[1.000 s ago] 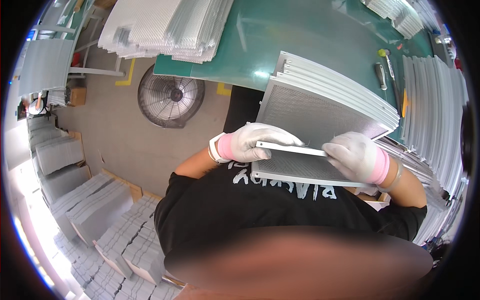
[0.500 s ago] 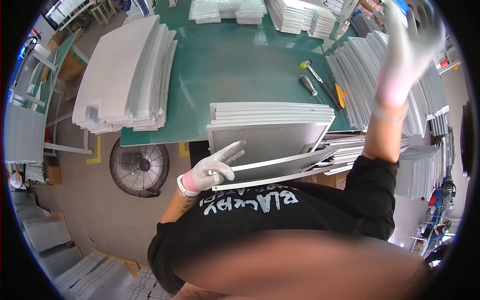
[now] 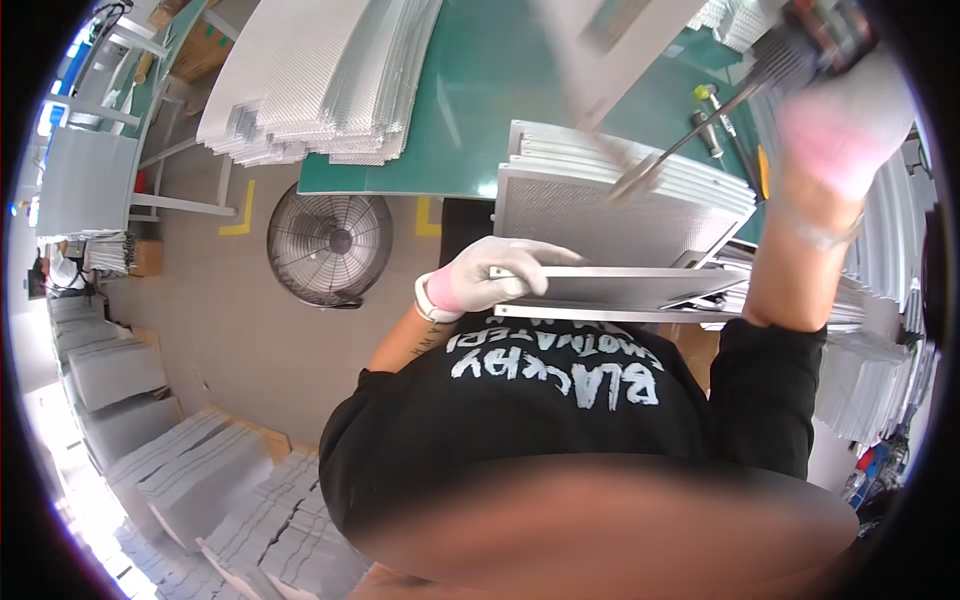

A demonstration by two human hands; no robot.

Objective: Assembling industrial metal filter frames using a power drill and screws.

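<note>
My left hand (image 3: 495, 275) wears a white glove with a pink cuff. Its fingers close on the left end of a white-framed mesh panel (image 3: 620, 288), tilted against my body at the table's front edge. Behind that stands another framed mesh panel (image 3: 600, 215), with several stacked frames (image 3: 620, 165) beyond it. Raised at the upper right, my gloved right hand (image 3: 845, 125) is shut on a dark power screwdriver (image 3: 830, 40) with red and green parts, smeared by motion. A long thin shaft slants from it towards the frames. The glove hides part of the tool.
Stacked white mesh sheets (image 3: 300, 80) lie on the green table (image 3: 470, 110) at the left. A mallet (image 3: 722, 112) and a screwdriver (image 3: 708, 135) lie at the right. A blurred pale upright (image 3: 630, 60) crosses the far side. A floor fan (image 3: 335, 240) stands below the table's edge.
My right hand, empty and spread before, now grips the power screwdriver and has come down and right in the picture. The view has shifted; my left hand stays on the panel.
</note>
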